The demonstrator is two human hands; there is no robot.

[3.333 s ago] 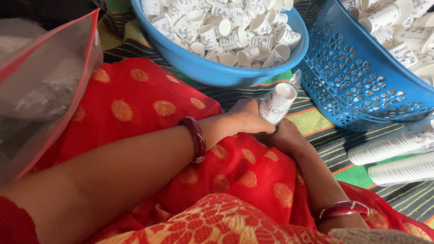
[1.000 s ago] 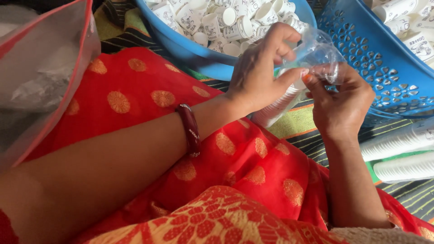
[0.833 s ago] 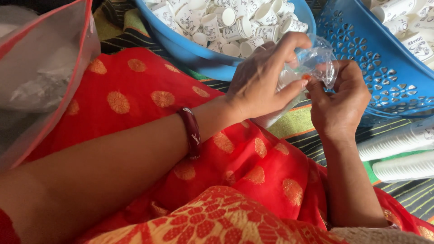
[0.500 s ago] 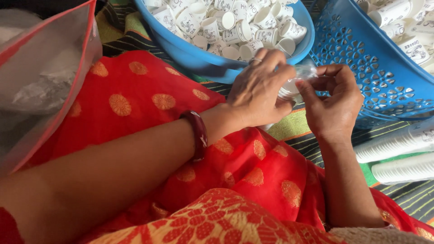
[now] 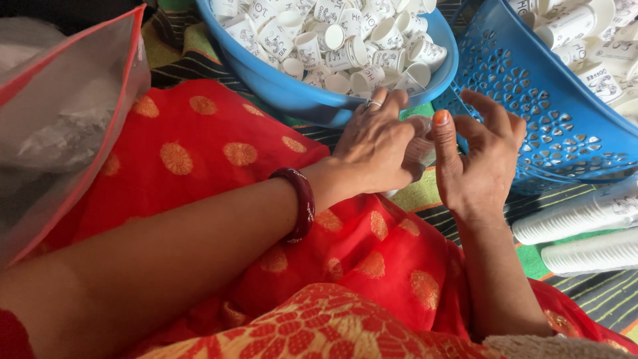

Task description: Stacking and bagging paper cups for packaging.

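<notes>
A round blue tub [image 5: 292,93] heaped with small white printed paper cups [image 5: 345,40] sits at the top; right of it a perforated blue basket [image 5: 551,119] holds more. Two sleeved stacks of white cups [image 5: 585,233] lie at the right edge, a clear red-edged plastic bag [image 5: 60,133] at far left. The left hand [image 5: 379,149] curls palm-down around a thin clear plastic sleeve [image 5: 420,143], mostly hidden between the hands; the right hand [image 5: 478,159], fingers loosely spread, thumb upright, pinches its other side
</notes>
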